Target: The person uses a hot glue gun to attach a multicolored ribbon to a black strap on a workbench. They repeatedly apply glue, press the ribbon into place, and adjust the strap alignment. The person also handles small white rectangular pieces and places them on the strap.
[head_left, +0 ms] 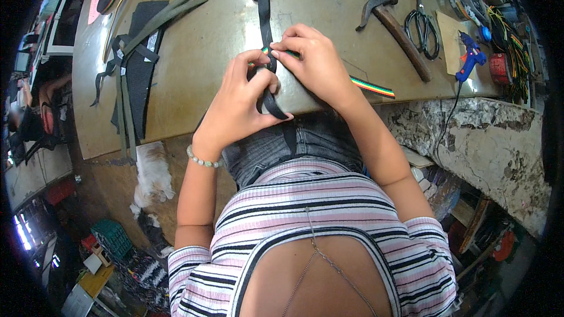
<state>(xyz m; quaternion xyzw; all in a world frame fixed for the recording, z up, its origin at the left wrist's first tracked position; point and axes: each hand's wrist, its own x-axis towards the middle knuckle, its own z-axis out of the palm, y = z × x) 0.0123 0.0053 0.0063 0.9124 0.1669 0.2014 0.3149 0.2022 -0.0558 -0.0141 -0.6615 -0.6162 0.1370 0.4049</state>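
A long black strap (264, 14) runs down the table toward me, its far end bunched in loops. Its near part curls through my left hand (238, 97), whose fingers are closed around it. My right hand (317, 61) pinches a narrow ribbon (373, 87) with black, green, yellow, red and white stripes, right beside the strap. The ribbon passes under my right hand, and its loose end lies on the table to the right. A short bit of it shows between my fingertips, against the strap. My fingers hide how the two cross.
Dark fabric (141, 82) and olive straps (126, 105) lie at left. To the right are a hammer (402, 41), scissors (422, 29) and a blue glue gun (470, 57), its cord hanging over the table edge. A white, furry animal (154, 176) lies below the table's left side.
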